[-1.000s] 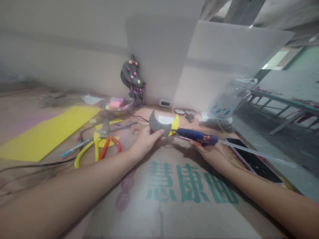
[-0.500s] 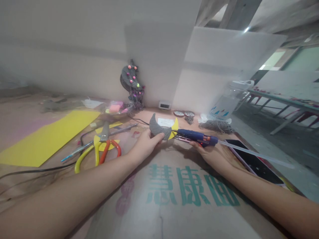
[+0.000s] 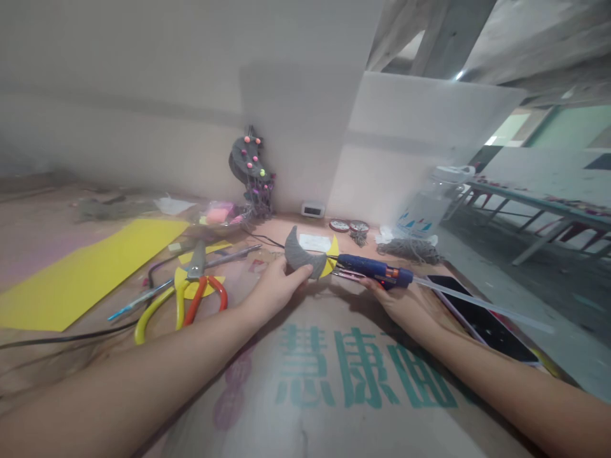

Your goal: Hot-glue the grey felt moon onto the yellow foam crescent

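Note:
Pinched in my left hand (image 3: 279, 283) is a crescent moon (image 3: 303, 259), its left part wrapped in grey yarn and its right tip bare yellow (image 3: 330, 257). My right hand (image 3: 394, 302) is closed round a blue hot glue gun (image 3: 370, 267), which lies level with its nozzle at the yellow tip; whether it touches cannot be made out. A long clear glue stick (image 3: 482, 302) sticks out of the gun's back end, and a small red light shows on its body. A finished-looking grey crescent with coloured beads (image 3: 251, 159) stands against the wall.
Left of my arm lie scissors with yellow and red handles (image 3: 191, 289), a pen (image 3: 138, 299) and a yellow sheet (image 3: 100, 270). A phone (image 3: 484, 318) rests by the table's right edge. Behind are grey yarn (image 3: 410, 250), a clear bottle (image 3: 422, 207) and a small white digital display (image 3: 312, 210).
The whole view has shifted slightly, so things sit a little lower and further left. Both hands keep their grips, with the nozzle still at the crescent's yellow part.

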Tool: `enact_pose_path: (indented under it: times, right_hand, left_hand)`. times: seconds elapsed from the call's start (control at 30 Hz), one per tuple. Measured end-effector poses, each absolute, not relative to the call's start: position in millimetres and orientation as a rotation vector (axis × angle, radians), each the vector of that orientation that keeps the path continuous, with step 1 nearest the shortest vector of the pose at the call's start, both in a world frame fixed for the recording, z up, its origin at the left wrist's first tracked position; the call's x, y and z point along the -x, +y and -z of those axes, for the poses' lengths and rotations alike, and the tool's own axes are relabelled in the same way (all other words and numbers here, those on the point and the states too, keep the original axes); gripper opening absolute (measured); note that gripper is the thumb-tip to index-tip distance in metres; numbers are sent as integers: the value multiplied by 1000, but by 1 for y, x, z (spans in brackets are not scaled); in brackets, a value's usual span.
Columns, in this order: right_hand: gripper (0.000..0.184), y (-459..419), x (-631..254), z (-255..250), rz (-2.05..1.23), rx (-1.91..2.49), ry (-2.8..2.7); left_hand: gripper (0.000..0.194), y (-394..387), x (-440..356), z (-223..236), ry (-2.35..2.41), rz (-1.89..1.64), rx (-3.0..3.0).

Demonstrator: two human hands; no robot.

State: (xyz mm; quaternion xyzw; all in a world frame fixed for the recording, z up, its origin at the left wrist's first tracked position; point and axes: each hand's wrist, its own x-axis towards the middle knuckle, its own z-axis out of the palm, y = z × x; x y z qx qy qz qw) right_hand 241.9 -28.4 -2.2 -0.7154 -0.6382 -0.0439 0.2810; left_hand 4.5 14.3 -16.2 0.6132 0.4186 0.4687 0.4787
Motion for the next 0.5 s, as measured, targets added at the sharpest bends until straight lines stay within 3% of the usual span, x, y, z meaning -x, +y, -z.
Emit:
enact_pose_path:
  times: [0.33, 0.5]
  right_hand:
    - [34, -28, -244, 3, 90, 1851, -1709]
    - [43, -29, -241, 3, 68, 1854, -1698]
  left_hand:
    - [25, 14, -5, 17, 995, -1143, -1536]
    - [23, 13, -5, 15, 998, -1144, -1528]
